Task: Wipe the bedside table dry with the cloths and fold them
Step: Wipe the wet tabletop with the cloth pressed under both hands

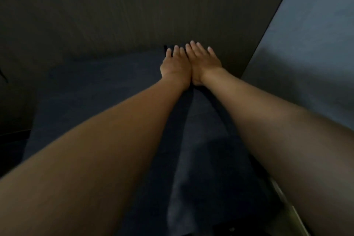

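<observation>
At the far edge of the surface, where it meets a dark wood-grained panel (134, 5), both hands lie flat, side by side and touching along their inner edges. The left hand (175, 67) and the right hand (204, 61) each have the fingers stretched out and together, palms down, pressing rather than clasping anything; neither hand is curled around an object. Beneath them lies a dark blue cloth (92, 86), spread wide over the surface and reaching from the far edge back toward the near edge, with its left side running out toward the left edge. Between the two forearms the cloth shows a long raised ridge or fold (191, 140) running from under the hands toward the near edge, with a paler, slightly shiny streak along it. The picture is dim and soft, so whether this is one cloth or two overlapping cannot be told. To the right of the panel stands a pale grey wall (316, 44), shadowed lower down. Both bare forearms fill the foreground.
</observation>
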Demonstrator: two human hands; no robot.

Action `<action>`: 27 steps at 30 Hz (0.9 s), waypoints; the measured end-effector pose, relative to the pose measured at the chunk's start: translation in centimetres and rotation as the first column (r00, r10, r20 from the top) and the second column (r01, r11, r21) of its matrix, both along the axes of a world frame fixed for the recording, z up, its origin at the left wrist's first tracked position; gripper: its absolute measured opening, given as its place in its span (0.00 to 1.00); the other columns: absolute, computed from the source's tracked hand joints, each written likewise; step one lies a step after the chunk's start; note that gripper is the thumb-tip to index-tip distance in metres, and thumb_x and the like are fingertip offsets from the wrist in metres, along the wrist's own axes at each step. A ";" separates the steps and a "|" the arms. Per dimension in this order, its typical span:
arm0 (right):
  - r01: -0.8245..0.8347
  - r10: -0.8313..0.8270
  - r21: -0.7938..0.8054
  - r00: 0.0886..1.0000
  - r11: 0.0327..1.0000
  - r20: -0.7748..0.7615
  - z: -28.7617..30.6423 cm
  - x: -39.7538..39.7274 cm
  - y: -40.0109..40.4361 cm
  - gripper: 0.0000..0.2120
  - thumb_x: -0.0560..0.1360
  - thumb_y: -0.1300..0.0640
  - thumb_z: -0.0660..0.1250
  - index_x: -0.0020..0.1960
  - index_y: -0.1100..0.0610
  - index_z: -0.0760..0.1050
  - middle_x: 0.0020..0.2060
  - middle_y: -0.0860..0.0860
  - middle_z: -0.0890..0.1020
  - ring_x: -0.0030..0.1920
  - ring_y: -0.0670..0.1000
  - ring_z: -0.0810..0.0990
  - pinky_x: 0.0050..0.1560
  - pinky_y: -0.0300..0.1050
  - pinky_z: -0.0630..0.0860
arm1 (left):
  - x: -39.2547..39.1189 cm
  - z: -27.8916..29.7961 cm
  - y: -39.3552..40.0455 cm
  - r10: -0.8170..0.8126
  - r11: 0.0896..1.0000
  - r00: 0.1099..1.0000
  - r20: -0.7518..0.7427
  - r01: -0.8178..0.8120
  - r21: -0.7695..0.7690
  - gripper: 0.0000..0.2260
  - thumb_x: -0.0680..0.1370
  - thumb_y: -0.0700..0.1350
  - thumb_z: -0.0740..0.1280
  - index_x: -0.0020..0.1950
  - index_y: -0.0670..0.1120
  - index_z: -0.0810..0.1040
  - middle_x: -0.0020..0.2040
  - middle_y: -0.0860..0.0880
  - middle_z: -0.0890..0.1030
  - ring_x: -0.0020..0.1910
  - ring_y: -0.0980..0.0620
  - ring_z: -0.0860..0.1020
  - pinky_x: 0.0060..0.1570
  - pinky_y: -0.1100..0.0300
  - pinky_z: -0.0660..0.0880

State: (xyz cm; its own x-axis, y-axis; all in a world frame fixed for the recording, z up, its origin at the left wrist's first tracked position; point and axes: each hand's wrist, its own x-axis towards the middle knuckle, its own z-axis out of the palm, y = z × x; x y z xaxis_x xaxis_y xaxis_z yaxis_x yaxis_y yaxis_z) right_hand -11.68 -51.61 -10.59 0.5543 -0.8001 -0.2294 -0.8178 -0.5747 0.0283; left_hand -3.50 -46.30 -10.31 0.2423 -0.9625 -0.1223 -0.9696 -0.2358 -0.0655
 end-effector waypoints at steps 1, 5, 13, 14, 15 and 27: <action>-0.003 0.003 -0.001 1.000 1.000 0.002 0.1 0.4 -0.7 0.53 0.72 0.53 0.72 0.80 0.55 0.35 0.80 0.52 0.39 0.80 0.52 0.39 0.78 0.54 0.39 | 0.5 0.3 -0.6 -0.015 1.000 1.000 0.012 0.015 0.008 0.33 0.83 0.43 0.60 0.80 0.37 0.43 0.81 0.41 0.48 0.80 0.45 0.46 0.78 0.50 0.46; -0.009 0.010 0.006 1.000 1.000 -0.014 0.1 1.9 -2.9 0.52 0.72 0.54 0.72 0.81 0.56 0.36 0.80 0.53 0.40 0.80 0.52 0.39 0.77 0.54 0.39 | 1.2 1.0 -2.0 -0.002 1.000 1.000 0.019 0.002 0.004 0.33 0.83 0.45 0.61 0.80 0.37 0.46 0.80 0.40 0.52 0.80 0.43 0.49 0.78 0.50 0.48; 0.006 -0.005 0.037 1.000 0.999 -0.018 0.5 1.1 -0.7 0.52 0.73 0.54 0.71 0.80 0.56 0.34 0.80 0.53 0.38 0.79 0.53 0.37 0.77 0.54 0.38 | -0.3 2.0 0.9 0.052 0.999 0.999 -0.006 -0.052 0.001 0.35 0.83 0.44 0.62 0.80 0.39 0.43 0.81 0.43 0.46 0.80 0.45 0.46 0.76 0.52 0.51; 0.006 -0.005 0.041 1.000 0.999 -0.019 0.3 0.7 0.1 0.53 0.73 0.53 0.72 0.80 0.55 0.34 0.80 0.53 0.37 0.79 0.53 0.37 0.77 0.54 0.38 | -0.8 2.0 1.7 0.059 0.998 0.998 -0.011 -0.059 0.014 0.35 0.83 0.44 0.62 0.80 0.38 0.42 0.81 0.43 0.45 0.80 0.45 0.45 0.76 0.52 0.50; 0.005 -0.004 0.042 1.000 0.999 -0.020 0.2 0.2 0.9 0.53 0.73 0.52 0.72 0.80 0.55 0.33 0.80 0.53 0.37 0.79 0.52 0.36 0.77 0.54 0.38 | -1.4 2.0 2.7 0.065 0.998 0.998 -0.012 -0.064 0.025 0.35 0.83 0.44 0.62 0.80 0.38 0.42 0.81 0.43 0.45 0.80 0.45 0.45 0.77 0.52 0.49; 0.028 -0.022 0.057 0.996 0.998 -0.089 0.6 -10.3 15.0 0.51 0.75 0.46 0.67 0.79 0.55 0.30 0.79 0.53 0.32 0.78 0.52 0.33 0.76 0.55 0.37 | -11.4 1.5 15.6 0.116 0.991 0.989 -0.089 -0.110 0.071 0.37 0.82 0.43 0.62 0.80 0.39 0.39 0.81 0.41 0.43 0.80 0.42 0.45 0.77 0.50 0.55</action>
